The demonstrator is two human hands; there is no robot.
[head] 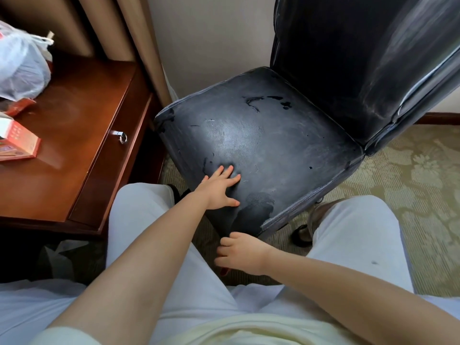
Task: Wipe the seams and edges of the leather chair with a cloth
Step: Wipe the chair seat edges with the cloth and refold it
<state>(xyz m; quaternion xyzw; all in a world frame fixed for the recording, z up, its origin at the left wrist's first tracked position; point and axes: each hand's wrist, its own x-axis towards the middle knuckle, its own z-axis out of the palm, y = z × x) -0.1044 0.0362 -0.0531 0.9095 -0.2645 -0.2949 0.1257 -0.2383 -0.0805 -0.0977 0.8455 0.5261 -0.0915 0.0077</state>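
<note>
The left hand (220,188) lies flat with spread fingers on the leather chair (268,150) seat's near edge, likely steadying it. The right hand (242,253), fingers curled just below the front corner, may hold something; no cloth is visible.

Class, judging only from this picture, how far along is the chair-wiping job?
Done: nothing certain; the chair seat is dull and scuffed. In hand: the left hand presses flat on the seat, while the right hand curls at the front corner; no cloth is visible. Left: the seams and edges.
</note>
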